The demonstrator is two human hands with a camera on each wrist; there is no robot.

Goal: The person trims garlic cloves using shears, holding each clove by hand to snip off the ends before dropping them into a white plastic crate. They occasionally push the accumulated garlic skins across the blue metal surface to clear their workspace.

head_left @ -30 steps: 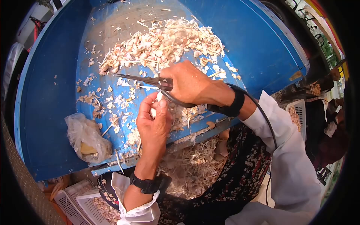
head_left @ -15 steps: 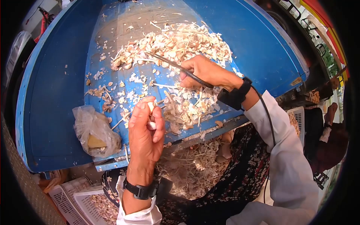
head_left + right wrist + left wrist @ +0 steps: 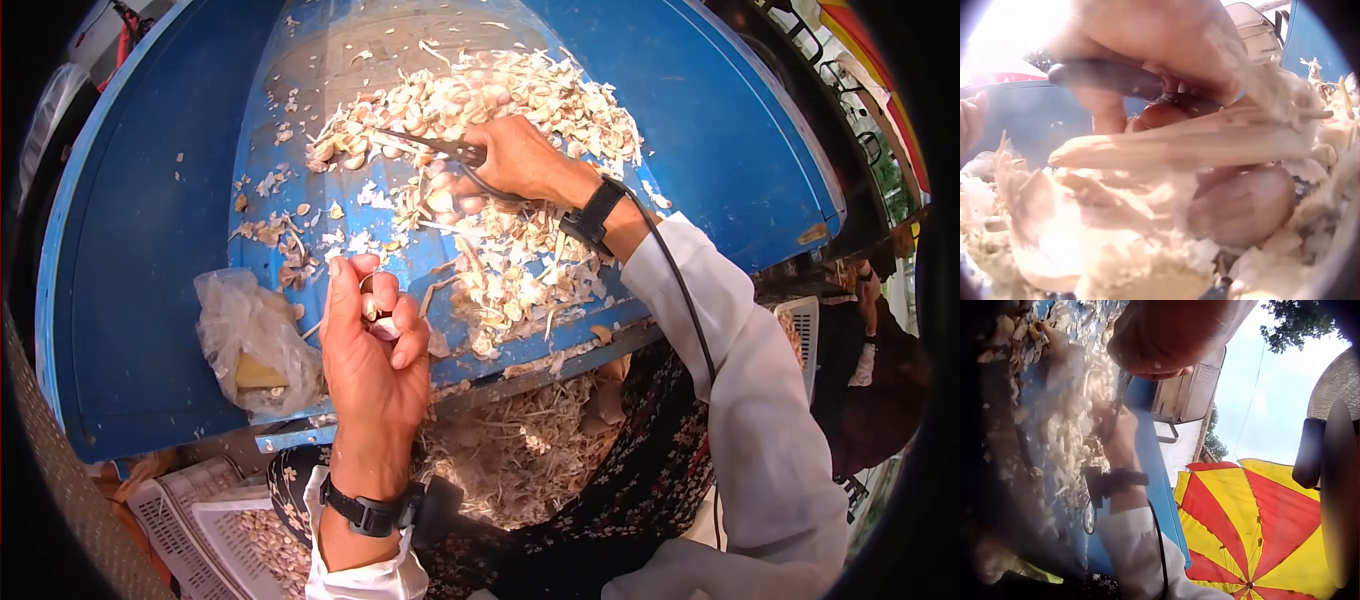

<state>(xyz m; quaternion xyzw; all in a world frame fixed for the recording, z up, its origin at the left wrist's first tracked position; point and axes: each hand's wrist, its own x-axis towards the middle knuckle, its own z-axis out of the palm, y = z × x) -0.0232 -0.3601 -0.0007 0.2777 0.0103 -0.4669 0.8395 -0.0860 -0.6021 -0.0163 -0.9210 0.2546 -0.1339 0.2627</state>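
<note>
My right hand [image 3: 525, 160] grips dark scissors [image 3: 430, 143], their pointed blades reaching left over the heap of garlic cloves [image 3: 520, 85]. Its lower fingers are down at the heap's near edge, among cloves. In the right wrist view a dark scissor handle [image 3: 1110, 80] crosses the hand, above a dry stalk [image 3: 1179, 147] and a smooth clove [image 3: 1247, 206]. Nearer to me, palm up, my left hand [image 3: 375, 390] has its fingers curled round garlic cloves [image 3: 385, 328], partly hidden by them. Seen from the left wrist, the right arm's white sleeve [image 3: 1141, 544] stretches toward the heap.
Papery skins and stalks [image 3: 510, 290] litter the blue truck bed [image 3: 130, 300]. At its front left lies a clear plastic bag [image 3: 255, 345] with something yellowish inside. A white basket [image 3: 235, 530] of cloves stands at lower left, another basket [image 3: 803, 325] at right. A cable runs along the right arm.
My right hand with the scissors has moved away from the left hand, up to the heap. The left hand has drawn slightly left and its fingers have curled further over the cloves.
</note>
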